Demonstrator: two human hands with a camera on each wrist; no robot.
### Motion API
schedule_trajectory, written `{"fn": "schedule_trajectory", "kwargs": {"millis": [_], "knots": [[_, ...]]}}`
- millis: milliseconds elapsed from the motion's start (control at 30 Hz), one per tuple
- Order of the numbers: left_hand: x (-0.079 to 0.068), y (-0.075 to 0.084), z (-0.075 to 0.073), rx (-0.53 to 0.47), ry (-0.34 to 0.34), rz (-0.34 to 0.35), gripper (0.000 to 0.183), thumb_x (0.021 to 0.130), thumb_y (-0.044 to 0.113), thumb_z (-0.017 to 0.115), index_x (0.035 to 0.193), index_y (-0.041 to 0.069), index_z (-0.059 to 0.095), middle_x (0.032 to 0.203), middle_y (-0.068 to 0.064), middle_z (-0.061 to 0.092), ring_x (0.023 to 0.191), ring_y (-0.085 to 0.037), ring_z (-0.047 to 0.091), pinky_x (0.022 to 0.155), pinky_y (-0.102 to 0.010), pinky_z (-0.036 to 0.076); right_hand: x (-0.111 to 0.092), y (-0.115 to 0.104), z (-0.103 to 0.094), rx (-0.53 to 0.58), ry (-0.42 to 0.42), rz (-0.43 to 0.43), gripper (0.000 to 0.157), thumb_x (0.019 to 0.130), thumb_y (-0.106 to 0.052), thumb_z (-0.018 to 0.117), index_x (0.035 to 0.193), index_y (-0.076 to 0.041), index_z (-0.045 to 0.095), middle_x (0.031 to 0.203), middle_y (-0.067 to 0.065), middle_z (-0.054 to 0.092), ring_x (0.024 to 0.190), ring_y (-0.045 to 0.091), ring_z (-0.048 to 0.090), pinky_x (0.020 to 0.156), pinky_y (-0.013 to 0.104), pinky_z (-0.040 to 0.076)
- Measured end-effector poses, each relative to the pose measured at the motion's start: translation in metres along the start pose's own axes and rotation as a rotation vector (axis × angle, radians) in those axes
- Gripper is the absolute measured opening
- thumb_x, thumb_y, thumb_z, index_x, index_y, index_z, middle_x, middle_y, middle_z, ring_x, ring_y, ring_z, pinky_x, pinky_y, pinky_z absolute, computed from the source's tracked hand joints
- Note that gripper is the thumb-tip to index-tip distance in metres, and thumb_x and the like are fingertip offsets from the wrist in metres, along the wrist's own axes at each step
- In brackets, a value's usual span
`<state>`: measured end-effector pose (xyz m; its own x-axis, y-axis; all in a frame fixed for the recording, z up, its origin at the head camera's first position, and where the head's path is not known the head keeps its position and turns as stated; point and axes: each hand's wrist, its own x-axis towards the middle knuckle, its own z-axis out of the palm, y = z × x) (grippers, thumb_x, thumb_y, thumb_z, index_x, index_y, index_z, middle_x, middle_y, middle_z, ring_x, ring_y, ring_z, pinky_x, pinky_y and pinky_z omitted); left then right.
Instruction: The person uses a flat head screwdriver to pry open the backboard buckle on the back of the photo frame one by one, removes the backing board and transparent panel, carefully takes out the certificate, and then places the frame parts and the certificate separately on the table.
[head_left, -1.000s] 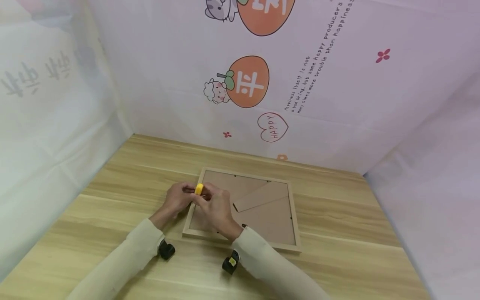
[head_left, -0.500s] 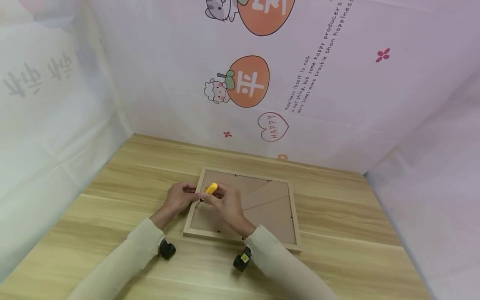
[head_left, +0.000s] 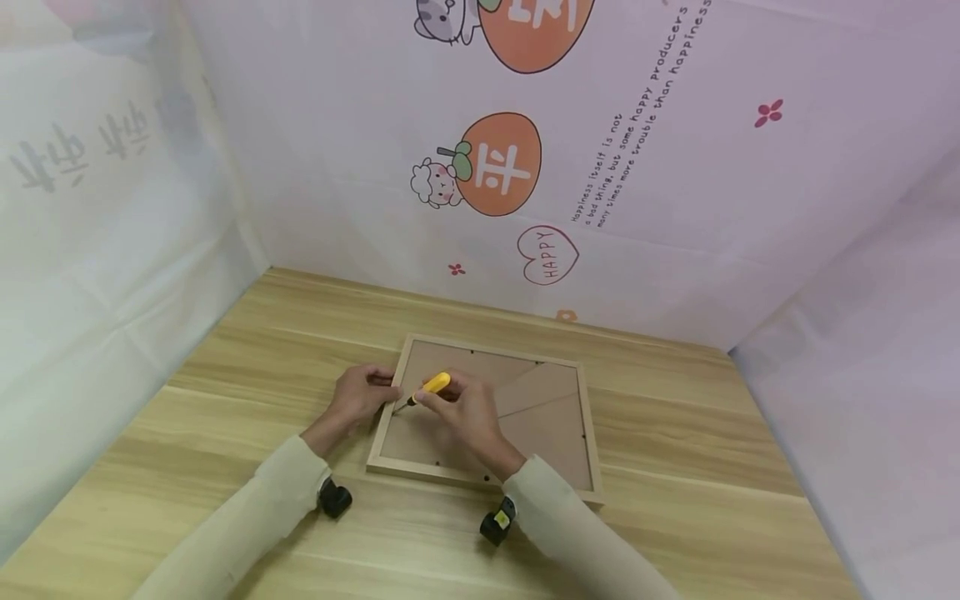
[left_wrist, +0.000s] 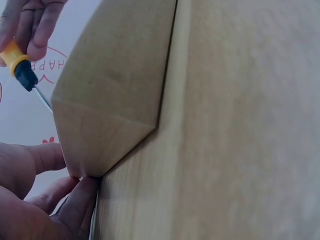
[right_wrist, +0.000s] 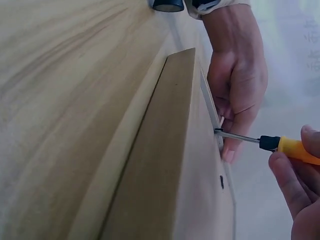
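A wooden picture frame [head_left: 590,429] lies back side up, its brown backing board [head_left: 536,442] showing a stand flap [head_left: 532,392] cut at an angle. My left hand [head_left: 358,395] grips the frame's left rail, thumb on top and fingers against the outer side. With fingertips and thumb, my right hand [head_left: 474,417] pinches a yellow-handled screwdriver [head_left: 435,384]. The tool slants down to the left. In the right wrist view its metal shaft [right_wrist: 242,136] ends at a small dark tab [right_wrist: 218,131] by the rail's inner edge, close to the left thumb.
Several small dark tabs, one of them a tab [head_left: 583,436] on the right, line the frame's inner edge. Beneath is a wood-grain table [head_left: 675,500]. Printed white sheeting [head_left: 645,275] hangs behind it, with more at both sides.
My right hand has moved right, away from my left hand. The screwdriver has gone from nearly upright to a low slant, tip by the left rail. My left hand stays put.
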<state>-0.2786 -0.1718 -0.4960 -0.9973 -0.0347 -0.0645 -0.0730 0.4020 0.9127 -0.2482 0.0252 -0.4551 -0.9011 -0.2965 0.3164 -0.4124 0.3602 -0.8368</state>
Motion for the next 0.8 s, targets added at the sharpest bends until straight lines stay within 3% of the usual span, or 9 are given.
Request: {"fn": "schedule_trajectory", "kwargs": {"millis": [300, 433, 600, 800], "knots": [[-0.002, 0.001, 0.0, -0.044, -0.022, -0.01, 0.033, 0.088, 0.009, 0.072, 0.118, -0.004, 0.065, 0.113, -0.021, 0.068, 0.095, -0.025, 0.067, 0.077, -0.028, 0.059, 0.008, -0.018, 0.017, -0.229, -0.013, -0.221, 0.017, 0.091, -0.02, 0.07, 0.097, -0.004, 0.067, 0.091, 0.009, 0.076, 0.08, 0.015, 0.073, 0.069, 0.011, 0.055], [-0.001, 0.002, -0.001, -0.029, -0.022, -0.009, 0.034, 0.087, 0.012, 0.073, 0.117, -0.002, 0.066, 0.113, -0.02, 0.068, 0.096, -0.025, 0.067, 0.077, -0.028, 0.059, 0.009, -0.02, 0.014, -0.238, -0.038, -0.158, 0.017, 0.091, -0.022, 0.07, 0.097, -0.007, 0.066, 0.09, 0.007, 0.076, 0.079, 0.013, 0.072, 0.067, 0.012, 0.054], [0.002, 0.002, -0.001, 0.03, -0.007, 0.001, 0.035, 0.085, 0.016, 0.076, 0.115, 0.0, 0.067, 0.114, -0.019, 0.069, 0.105, -0.03, 0.066, 0.082, -0.032, 0.059, 0.007, -0.009, 0.001, -0.126, -0.049, -0.032, 0.02, 0.09, -0.021, 0.072, 0.103, -0.006, 0.068, 0.095, 0.005, 0.074, 0.084, 0.014, 0.072, 0.073, 0.019, 0.058], [0.002, 0.002, -0.003, 0.019, -0.031, -0.006, 0.034, 0.085, 0.011, 0.075, 0.115, -0.002, 0.066, 0.115, -0.02, 0.068, 0.106, -0.031, 0.065, 0.087, -0.036, 0.058, -0.002, 0.008, -0.016, -0.032, -0.039, 0.074, 0.025, 0.088, -0.025, 0.074, 0.107, -0.008, 0.071, 0.099, 0.002, 0.073, 0.089, 0.012, 0.069, 0.078, 0.023, 0.058]]}}
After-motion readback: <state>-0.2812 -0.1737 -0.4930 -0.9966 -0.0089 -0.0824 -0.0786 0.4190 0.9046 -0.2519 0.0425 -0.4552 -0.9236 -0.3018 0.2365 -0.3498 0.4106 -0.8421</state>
